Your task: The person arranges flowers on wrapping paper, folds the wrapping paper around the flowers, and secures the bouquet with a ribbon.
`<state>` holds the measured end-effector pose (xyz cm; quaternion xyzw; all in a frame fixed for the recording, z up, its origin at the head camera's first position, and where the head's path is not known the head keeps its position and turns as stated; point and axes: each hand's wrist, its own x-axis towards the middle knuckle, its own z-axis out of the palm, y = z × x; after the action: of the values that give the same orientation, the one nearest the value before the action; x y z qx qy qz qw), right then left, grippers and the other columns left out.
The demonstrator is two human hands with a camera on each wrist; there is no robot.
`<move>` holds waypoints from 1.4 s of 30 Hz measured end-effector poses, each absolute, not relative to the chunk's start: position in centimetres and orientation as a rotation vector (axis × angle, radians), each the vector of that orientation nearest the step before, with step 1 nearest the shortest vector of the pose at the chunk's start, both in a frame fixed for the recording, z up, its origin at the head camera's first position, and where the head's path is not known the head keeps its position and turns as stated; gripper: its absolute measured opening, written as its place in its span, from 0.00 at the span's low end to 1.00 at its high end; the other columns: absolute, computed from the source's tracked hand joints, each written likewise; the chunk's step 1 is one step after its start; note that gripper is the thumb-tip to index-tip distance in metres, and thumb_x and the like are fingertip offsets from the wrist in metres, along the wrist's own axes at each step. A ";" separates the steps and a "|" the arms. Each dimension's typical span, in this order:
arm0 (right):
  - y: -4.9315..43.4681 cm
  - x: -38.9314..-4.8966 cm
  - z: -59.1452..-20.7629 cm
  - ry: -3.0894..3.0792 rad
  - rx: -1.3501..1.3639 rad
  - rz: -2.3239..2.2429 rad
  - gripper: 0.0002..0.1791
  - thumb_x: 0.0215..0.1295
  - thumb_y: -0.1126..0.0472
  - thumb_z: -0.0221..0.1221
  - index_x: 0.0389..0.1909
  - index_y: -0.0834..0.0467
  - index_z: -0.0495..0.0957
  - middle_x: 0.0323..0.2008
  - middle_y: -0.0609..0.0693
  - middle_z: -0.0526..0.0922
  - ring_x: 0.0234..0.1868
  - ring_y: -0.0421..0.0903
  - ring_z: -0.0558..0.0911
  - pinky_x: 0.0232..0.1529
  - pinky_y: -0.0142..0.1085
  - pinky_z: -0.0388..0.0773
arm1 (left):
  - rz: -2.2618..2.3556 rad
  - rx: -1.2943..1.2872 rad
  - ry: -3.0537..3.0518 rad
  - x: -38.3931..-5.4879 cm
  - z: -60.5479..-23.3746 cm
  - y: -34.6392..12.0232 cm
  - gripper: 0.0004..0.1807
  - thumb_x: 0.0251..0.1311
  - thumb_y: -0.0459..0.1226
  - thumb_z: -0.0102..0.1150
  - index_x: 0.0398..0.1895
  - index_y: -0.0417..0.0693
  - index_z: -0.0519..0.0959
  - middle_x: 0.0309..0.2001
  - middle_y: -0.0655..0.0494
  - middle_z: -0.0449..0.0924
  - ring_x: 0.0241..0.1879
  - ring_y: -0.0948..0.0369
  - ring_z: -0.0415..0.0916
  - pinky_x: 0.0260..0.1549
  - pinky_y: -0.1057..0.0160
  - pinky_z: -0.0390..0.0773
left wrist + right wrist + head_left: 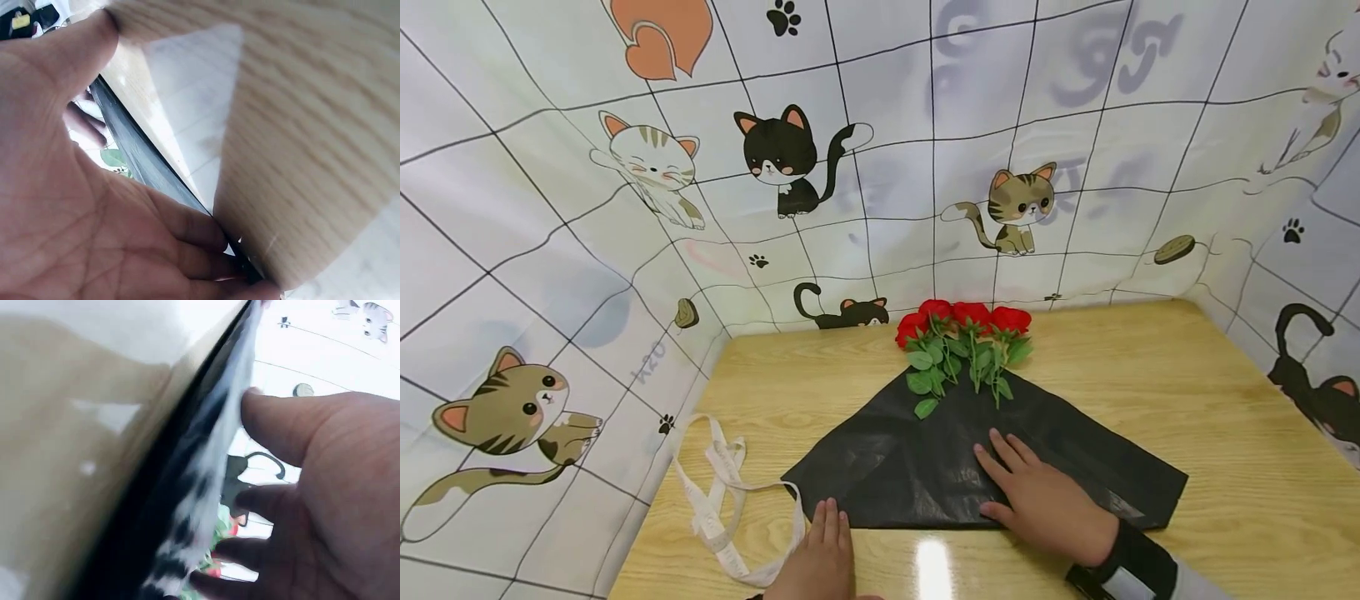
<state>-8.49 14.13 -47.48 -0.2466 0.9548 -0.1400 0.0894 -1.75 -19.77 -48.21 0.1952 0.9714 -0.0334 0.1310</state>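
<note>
A sheet of black wrapping paper (917, 467) lies on the table with its long straight edge toward me and its peak at the back. Several red roses (972, 318) with green leaves (938, 367) lie across that peak, heads pointing to the back. My right hand (1045, 504) rests on the paper right of its middle, fingers spread. The left hand (820, 558) touches the paper's front left corner with straight fingers held together. In the left wrist view, the fingertips (206, 234) meet the dark edge of the paper (140, 147).
A loose, looped white ribbon (722, 487) lies on the wooden table (1247, 417) at the left, running up to the left hand. Behind and at both sides hangs a white gridded cloth (895, 175) printed with cartoon cats.
</note>
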 end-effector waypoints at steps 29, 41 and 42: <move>12.6 -12.5 -48.9 2.759 -0.888 -0.514 0.41 0.69 0.38 0.64 0.77 0.51 0.68 0.81 0.63 0.56 0.81 0.67 0.55 0.74 0.65 0.61 | 1.457 0.096 1.872 -3.3 -47.5 -15.8 0.15 0.78 0.43 0.54 0.46 0.37 0.79 0.44 0.51 0.88 0.44 0.54 0.88 0.42 0.58 0.86; 12.6 -12.7 -49.1 2.776 -0.867 -0.529 0.40 0.69 0.38 0.63 0.78 0.51 0.68 0.82 0.62 0.55 0.82 0.66 0.55 0.74 0.63 0.62 | 2.146 -0.353 1.253 -2.4 -47.9 -13.7 0.51 0.79 0.38 0.50 0.73 0.19 0.20 0.77 0.21 0.49 0.78 0.36 0.55 0.70 0.41 0.69; 12.6 -12.7 -49.1 2.778 -0.868 -0.530 0.40 0.69 0.38 0.63 0.78 0.50 0.67 0.82 0.62 0.55 0.82 0.66 0.55 0.74 0.63 0.61 | 2.182 -0.367 1.251 -2.5 -48.0 -13.8 0.52 0.78 0.37 0.50 0.74 0.22 0.18 0.76 0.21 0.51 0.77 0.37 0.59 0.70 0.43 0.71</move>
<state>-12.73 12.58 -49.09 -0.2920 0.9352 -0.1783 0.0916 -2.53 -13.78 -48.00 -0.1381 0.4701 0.8201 0.2957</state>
